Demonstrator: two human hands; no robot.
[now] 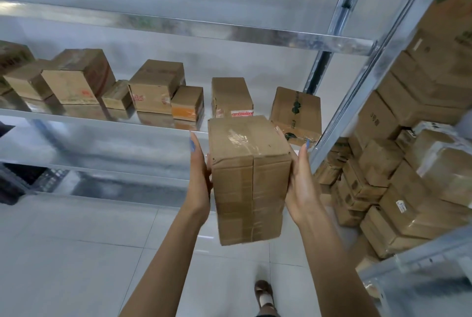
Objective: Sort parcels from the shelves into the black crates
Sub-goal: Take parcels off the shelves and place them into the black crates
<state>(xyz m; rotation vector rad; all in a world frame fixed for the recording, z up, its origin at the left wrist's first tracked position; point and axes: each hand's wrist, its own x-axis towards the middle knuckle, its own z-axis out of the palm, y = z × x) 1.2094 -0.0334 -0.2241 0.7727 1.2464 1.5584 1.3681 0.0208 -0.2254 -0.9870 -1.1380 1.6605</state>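
The left hand [199, 176] and right hand [302, 181], fingers straight, are pressing the sides of the taped cardboard parcel [249, 178], probably stiff and light.

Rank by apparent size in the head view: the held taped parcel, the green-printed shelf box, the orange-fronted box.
1. taped parcel, but nearest the camera, so true size unsure.
2. green-printed box
3. orange-fronted box, clearly smallest.
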